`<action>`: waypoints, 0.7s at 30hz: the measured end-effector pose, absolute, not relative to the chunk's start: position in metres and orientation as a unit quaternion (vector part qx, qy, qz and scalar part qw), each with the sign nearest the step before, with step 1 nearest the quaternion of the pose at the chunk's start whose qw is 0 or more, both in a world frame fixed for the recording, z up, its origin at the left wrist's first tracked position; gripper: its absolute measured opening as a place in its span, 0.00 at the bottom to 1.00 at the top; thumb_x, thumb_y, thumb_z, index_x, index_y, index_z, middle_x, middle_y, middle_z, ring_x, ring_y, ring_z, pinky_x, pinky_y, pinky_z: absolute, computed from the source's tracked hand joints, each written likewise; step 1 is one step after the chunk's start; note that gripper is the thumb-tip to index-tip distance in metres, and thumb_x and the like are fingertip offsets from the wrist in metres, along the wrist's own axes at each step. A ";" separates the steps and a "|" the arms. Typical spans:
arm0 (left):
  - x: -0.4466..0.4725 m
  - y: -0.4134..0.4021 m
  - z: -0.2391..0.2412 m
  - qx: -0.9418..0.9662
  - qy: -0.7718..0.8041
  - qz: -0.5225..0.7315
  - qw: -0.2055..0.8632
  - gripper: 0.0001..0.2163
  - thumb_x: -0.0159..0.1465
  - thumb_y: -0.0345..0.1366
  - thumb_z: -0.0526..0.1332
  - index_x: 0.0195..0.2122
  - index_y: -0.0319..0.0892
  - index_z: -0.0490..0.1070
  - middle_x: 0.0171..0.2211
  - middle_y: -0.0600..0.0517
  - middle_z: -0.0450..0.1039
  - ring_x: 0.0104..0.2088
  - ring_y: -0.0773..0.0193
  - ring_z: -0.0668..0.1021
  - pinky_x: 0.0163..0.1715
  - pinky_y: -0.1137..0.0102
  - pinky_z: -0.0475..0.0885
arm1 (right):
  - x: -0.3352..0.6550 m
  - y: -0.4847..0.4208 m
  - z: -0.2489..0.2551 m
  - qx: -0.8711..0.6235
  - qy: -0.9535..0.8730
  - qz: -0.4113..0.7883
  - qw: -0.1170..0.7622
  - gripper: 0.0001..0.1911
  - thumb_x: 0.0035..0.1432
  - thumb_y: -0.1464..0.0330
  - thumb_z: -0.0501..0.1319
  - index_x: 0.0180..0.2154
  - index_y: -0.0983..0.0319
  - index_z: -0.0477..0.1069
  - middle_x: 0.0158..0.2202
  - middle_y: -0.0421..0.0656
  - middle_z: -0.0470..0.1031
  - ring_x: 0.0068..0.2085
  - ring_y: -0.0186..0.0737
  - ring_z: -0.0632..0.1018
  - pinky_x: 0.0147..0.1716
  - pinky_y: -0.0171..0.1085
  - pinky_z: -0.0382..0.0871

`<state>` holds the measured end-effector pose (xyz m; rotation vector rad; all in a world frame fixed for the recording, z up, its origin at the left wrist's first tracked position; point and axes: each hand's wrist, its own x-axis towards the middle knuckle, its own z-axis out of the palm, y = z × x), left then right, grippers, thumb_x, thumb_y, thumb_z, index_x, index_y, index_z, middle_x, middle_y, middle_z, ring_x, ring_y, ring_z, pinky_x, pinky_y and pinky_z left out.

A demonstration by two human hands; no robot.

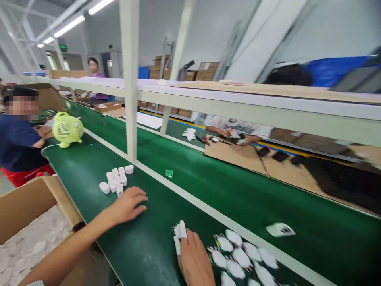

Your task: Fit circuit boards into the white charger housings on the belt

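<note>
My left hand is over the green work surface with its fingers stretched out and nothing in them. Just beyond it sits a cluster of small white rounded plastic housings. My right hand is lower down, its fingers closed at the tips, with white coverings on the thumb and a finger. A small pale piece with a dark edge shows at those fingertips, mostly hidden. To the right of this hand lie several white oval parts with thin coloured wires.
A green circuit board and a white piece lie on the green belt beyond the pale rail. A lime-green fan stands far left. A cardboard box of white parts is at lower left. A post supports the shelf; co-workers sit nearby.
</note>
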<state>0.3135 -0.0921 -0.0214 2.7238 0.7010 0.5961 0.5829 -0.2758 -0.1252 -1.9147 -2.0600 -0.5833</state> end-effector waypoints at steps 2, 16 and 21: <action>0.316 -0.058 -0.007 0.931 0.320 0.165 0.055 0.15 0.73 0.39 0.60 0.57 0.42 0.75 0.59 0.40 0.75 0.60 0.48 0.74 0.64 0.53 0.67 | 0.578 -0.277 -0.120 -0.671 -0.704 -0.192 0.127 0.13 0.60 0.78 0.60 0.43 0.60 0.76 0.46 0.52 0.78 0.43 0.53 0.77 0.43 0.46 0.75; 0.387 -0.006 -0.007 0.942 0.306 0.072 0.118 0.19 0.69 0.41 0.56 0.55 0.40 0.77 0.53 0.44 0.81 0.53 0.50 0.81 0.57 0.62 0.73 | 0.592 -0.247 -0.044 -0.739 -0.651 -0.022 0.175 0.25 0.73 0.62 0.58 0.64 0.70 0.64 0.51 0.57 0.75 0.51 0.55 0.78 0.54 0.51 0.74; 0.416 -0.076 -0.044 0.957 0.117 0.207 0.168 0.13 0.70 0.45 0.57 0.47 0.55 0.81 0.43 0.52 0.83 0.44 0.51 0.83 0.45 0.62 0.81 | 0.628 -0.186 0.014 -0.773 -0.605 0.050 0.184 0.28 0.68 0.58 0.65 0.59 0.73 0.68 0.52 0.59 0.76 0.53 0.57 0.78 0.52 0.50 0.75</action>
